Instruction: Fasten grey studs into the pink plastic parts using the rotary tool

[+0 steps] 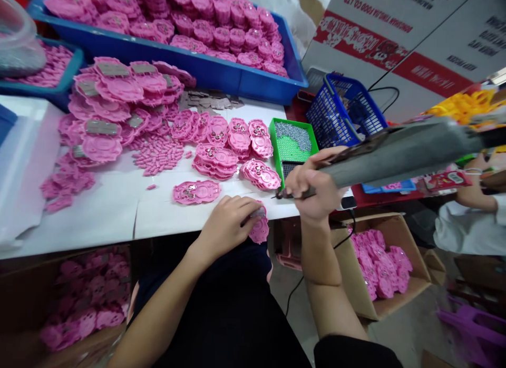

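Observation:
My left hand [223,226] pinches a pink plastic plate [260,231] at the table's front edge; a grey metal piece lies on it, partly under my fingers. In my right hand [318,194] is a grey electric screwdriver [399,154], gripped near its front end. Its thin bit points left, just above the table beside the green tray [291,148], which holds small screws. The bit is apart from the plate. Close to my left hand lies a single pink plate [196,192] with metal parts on it. Stacks of similar plates [215,161] stand behind.
Pink plates with grey metal pieces [103,128] are heaped at left, near small pink pieces [160,156]. A blue bin [237,83] of pink parts stands behind, a blue basket [330,115] to its right. Cardboard boxes [421,268] of pink parts flank me below. Another person's arm [476,186] shows at right.

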Tool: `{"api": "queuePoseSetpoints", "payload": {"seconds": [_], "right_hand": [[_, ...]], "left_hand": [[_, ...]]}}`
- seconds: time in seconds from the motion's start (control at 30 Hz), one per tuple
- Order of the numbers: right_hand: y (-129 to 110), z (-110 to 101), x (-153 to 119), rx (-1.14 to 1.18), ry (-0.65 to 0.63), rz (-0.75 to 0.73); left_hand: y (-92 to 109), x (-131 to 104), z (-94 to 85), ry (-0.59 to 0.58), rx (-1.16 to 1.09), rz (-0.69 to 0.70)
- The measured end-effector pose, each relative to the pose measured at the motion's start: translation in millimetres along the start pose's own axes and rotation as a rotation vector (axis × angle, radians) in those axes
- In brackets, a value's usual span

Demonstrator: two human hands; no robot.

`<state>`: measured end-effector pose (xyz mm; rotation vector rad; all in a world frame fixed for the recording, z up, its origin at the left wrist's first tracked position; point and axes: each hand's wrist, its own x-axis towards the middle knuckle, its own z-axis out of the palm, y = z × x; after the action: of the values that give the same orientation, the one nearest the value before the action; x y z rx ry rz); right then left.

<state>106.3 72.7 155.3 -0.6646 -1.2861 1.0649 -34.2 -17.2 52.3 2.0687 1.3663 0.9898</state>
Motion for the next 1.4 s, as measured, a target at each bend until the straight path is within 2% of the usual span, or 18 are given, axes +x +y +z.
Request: {"api": "queuePoseSetpoints", "payload": {"seconds": [0.07,0.13,0.23,0.33,0.53,0.8,1.1,1.4], "right_hand": [[-2,-11,22,-0.093,0.159,-0.109],[4,-27,47,-0.163,0.281,-0.156],[23,-51,79,-0.23,0.344,-0.14],[41,-66,95,-0.255,0.346,-0.109],[53,-76,98,-0.244,0.337,-0.119],[55,-77,97,-0.206,0.327,-0.142],[55,-77,98,-0.18,0.327,-0.129],[56,-78,98,-0.206,0.319,-0.146]], "left_hand": [[0,-2,2.5,0.024,0.055,0.056],[-1,-5,4.8,0.047,0.121,0.1],[-1,-7,6.8,0.065,0.175,0.138],[-1,-9,7.5,0.073,0.179,0.156],[-1,-9,7.5,0.057,0.181,0.157],[1,-9,6.3,0.062,0.144,0.139],[-1,-9,9.2,0.13,0.109,0.15],[0,-9,8.5,0.109,0.14,0.156]]}}
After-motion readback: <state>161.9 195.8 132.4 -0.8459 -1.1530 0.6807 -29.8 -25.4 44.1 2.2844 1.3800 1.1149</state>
